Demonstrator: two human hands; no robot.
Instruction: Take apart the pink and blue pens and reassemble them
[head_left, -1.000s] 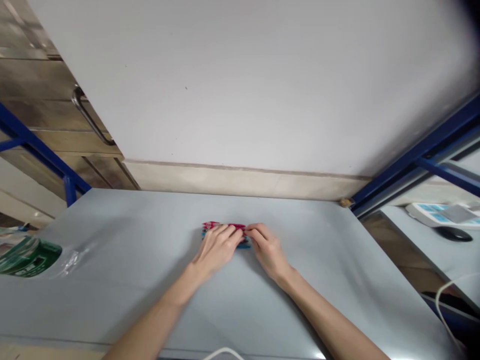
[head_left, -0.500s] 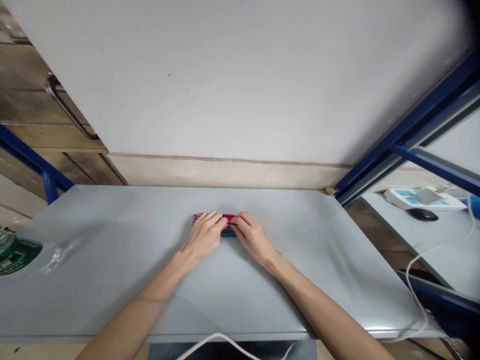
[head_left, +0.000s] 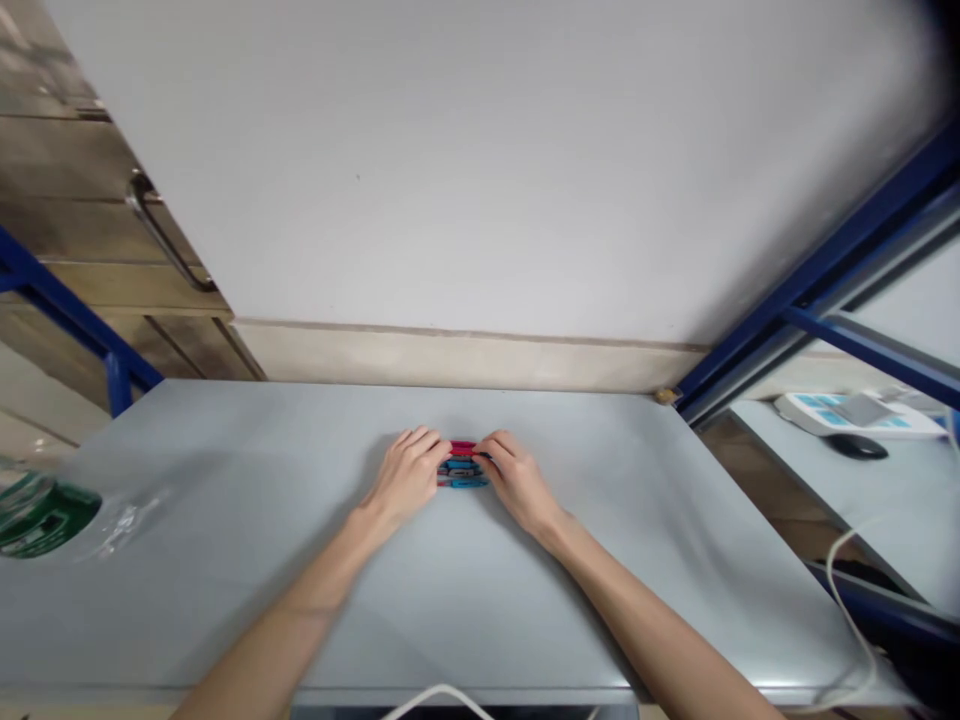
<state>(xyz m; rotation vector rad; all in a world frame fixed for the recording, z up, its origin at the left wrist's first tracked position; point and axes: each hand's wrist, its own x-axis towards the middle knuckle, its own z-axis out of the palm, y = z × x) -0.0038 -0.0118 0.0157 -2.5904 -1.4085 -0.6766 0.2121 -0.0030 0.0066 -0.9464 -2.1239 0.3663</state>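
Observation:
Several slim pens lie side by side across the table, with red pens [head_left: 462, 448] at the far side and a blue pen [head_left: 466, 483] nearest me. Greyish and blue ones lie between them. My left hand [head_left: 406, 472] is curled over the left ends of the row, its fingertips closed on a red pen. From the other side my right hand [head_left: 517, 482] pinches the right end of the red pen, thumb beneath the fingers. Both hands hide the ends of the pens.
The grey table [head_left: 465, 600] backs onto a white wall [head_left: 480, 180]. At the left stands a clear bottle with a green label [head_left: 49, 515]. Blue frame posts [head_left: 810, 260] rise on the right, beyond which a black mouse [head_left: 855, 446] and a white cable [head_left: 851, 600] lie.
My hands have drawn slightly apart, and more of the pens shows between them. The red pens are more exposed. The whole view has shifted a little.

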